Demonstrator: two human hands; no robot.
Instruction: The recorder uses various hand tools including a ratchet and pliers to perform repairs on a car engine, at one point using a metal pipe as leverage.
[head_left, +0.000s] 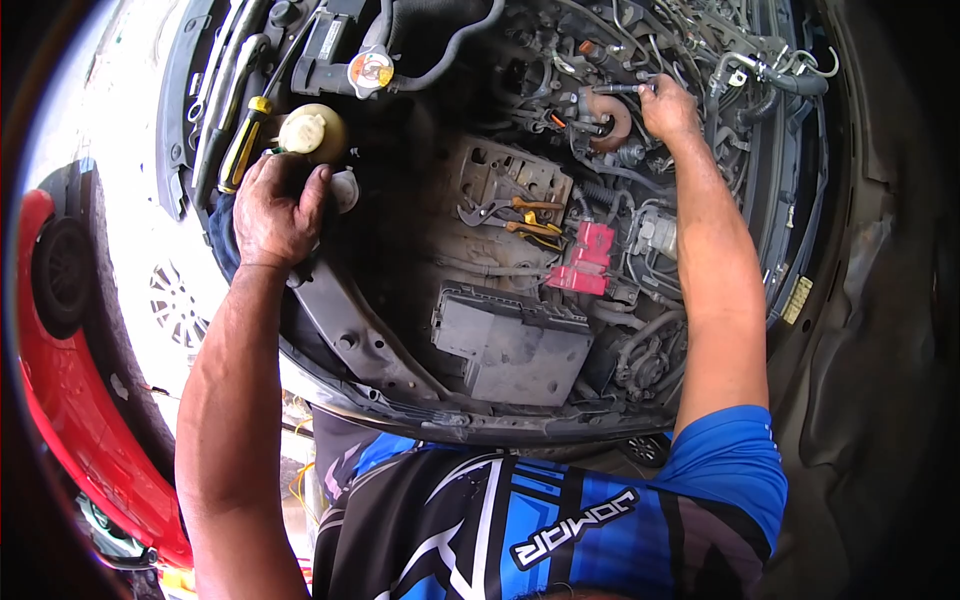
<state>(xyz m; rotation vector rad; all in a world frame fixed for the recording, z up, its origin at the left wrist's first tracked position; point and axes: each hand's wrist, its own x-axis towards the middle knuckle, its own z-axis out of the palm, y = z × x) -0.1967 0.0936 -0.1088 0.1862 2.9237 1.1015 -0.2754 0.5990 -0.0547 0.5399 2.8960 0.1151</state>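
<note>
My right hand [670, 108] reaches over the far right part of the engine bay, its fingers closed around the end of a slim dark metal tool [622, 89]. The tool points left, just above a rusty curved pipe [612, 122]. My left hand [278, 208] rests at the left edge of the bay, thumb spread from the fingers; the fingertips are partly hidden. Just beyond it is a yellowed round reservoir with a pale cap [303, 132]. A screwdriver with a yellow and black handle [243, 148] lies beside that hand.
Pliers with orange and yellow handles [520, 215] lie on a dusty metal bracket [480, 165]. Nearer are a red plastic cover [588, 262] and a grey box cover [520, 355]. Wrenches [205, 95] line the left edge. A radiator cap [371, 72] sits far left; a red car [90, 400] stands outside.
</note>
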